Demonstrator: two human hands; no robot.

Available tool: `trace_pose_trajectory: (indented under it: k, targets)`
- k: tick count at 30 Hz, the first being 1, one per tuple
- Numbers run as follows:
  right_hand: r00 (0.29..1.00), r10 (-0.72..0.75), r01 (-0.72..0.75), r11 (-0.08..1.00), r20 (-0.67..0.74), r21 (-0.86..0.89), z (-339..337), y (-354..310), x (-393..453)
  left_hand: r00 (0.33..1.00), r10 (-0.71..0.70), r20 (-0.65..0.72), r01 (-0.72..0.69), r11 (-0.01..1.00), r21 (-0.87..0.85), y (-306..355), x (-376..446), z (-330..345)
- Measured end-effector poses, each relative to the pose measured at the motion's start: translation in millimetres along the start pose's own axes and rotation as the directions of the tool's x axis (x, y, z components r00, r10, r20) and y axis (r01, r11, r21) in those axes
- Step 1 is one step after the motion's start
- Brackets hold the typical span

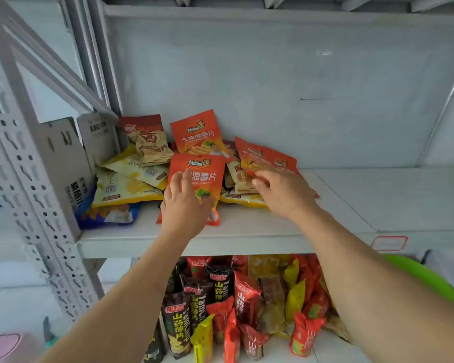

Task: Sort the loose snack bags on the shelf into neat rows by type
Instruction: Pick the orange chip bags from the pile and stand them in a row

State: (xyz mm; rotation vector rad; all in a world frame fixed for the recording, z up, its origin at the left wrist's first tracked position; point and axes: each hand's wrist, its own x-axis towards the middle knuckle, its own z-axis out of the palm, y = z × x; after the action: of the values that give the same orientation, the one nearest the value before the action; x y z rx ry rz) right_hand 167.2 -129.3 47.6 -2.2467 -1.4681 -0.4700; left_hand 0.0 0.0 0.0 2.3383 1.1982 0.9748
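Head view, mid-frame: my left hand (pixel 185 205) lies flat-fingered on an orange bag (pixel 198 176); my right hand (pixel 278 191) pinches another orange bag (pixel 262 158). I judge them light, crinkly, slippery, fragile inside, so I'd hold the sealed edges.

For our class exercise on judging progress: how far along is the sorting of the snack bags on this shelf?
Barely begun. Done: no neat row shows yet; the bags lie heaped at the shelf's left end. In hand: the left hand rests on the front orange bag, and the right hand grips another orange bag. Left: the yellow bags, brown bag and blue bag remain mixed.
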Motion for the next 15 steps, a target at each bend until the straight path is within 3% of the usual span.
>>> trace_pose_trajectory:
  k: [9,15]
  targets:
    - [0.944,0.277,-0.308,0.935,0.178,0.178,70.2,57.0,86.6,0.919,-0.393,0.044,0.39,0.919,0.055,-20.6,56.9,49.8]
    - [0.875,0.407,-0.465,0.858,0.262,0.219,96.9,69.4,116.9,0.889,-0.456,0.039,0.454,0.889,0.06,-30.3,68.9,68.3]
